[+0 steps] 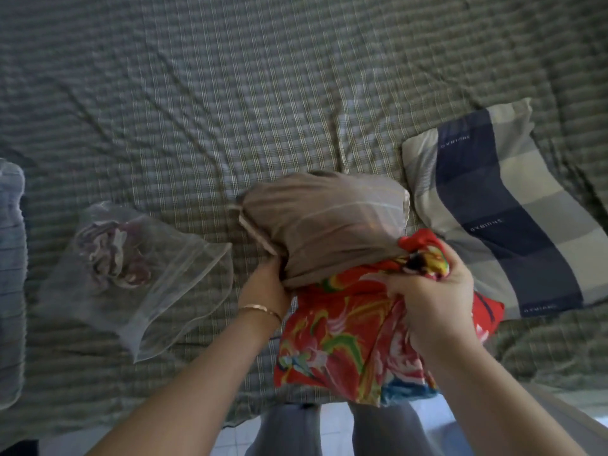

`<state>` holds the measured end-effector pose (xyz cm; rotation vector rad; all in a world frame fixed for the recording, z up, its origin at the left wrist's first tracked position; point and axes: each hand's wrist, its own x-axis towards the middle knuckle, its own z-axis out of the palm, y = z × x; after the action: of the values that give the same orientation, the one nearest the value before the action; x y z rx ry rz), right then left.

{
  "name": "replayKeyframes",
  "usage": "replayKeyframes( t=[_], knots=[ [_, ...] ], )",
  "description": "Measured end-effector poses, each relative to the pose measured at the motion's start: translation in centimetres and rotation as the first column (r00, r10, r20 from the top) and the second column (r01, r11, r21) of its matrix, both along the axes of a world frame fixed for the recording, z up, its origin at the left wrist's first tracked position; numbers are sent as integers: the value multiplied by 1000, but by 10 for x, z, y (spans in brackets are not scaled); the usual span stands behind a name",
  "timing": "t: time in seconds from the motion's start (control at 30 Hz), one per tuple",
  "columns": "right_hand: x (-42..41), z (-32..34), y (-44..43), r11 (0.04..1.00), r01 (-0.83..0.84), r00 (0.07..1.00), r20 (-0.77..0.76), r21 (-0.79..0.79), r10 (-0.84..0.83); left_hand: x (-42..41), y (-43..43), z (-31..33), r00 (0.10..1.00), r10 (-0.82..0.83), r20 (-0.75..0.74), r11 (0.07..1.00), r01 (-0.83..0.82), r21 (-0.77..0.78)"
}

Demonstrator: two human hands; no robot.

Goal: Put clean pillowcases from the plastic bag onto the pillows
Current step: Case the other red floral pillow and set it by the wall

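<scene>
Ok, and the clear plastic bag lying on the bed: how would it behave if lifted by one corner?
The clear plastic bag would probably sag and fold, since its thin film already lies wrinkled on the bed sheet. It is likely light, as it holds only a small crumpled cloth. I cannot tell whether its mouth is sealed; if not, the cloth could slide out.

Bare forearms [197, 373], thin gold bangle [260, 309] on left wrist, grey trousers [289, 432]

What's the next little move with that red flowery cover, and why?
Probably the right hand should tug the red pillowcase farther over the brown pillow while the left hand holds it: most of the pillow is bare, and the case sits bunched in the right hand's grip.
</scene>
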<state>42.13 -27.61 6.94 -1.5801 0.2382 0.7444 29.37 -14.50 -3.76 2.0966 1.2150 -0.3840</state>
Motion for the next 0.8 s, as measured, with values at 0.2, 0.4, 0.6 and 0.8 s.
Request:
replayKeyframes(
  t=[0.2, 0.4, 0.6, 0.8],
  knots=[
    [-31, -50, -13, 969, 131, 991, -11, -207, -136, -55, -27, 13, 918, -395, -42, 911, 385, -147],
    [-102, -145, -71, 479, -851, 509, -567, -216, 648, -70, -19, -30, 758, -457, -465, 871, 276, -406],
    [-30, -161, -16, 234, -706, 521, -267, -668, 811, -55, 23, -65, 937, 293, -190, 956, -290, 44],
    [-10, -197, 51, -103, -613, -6, -125, -783, 992, -48, 13, -103, 919, 266, -290, 950, -301, -81]
  ],
)
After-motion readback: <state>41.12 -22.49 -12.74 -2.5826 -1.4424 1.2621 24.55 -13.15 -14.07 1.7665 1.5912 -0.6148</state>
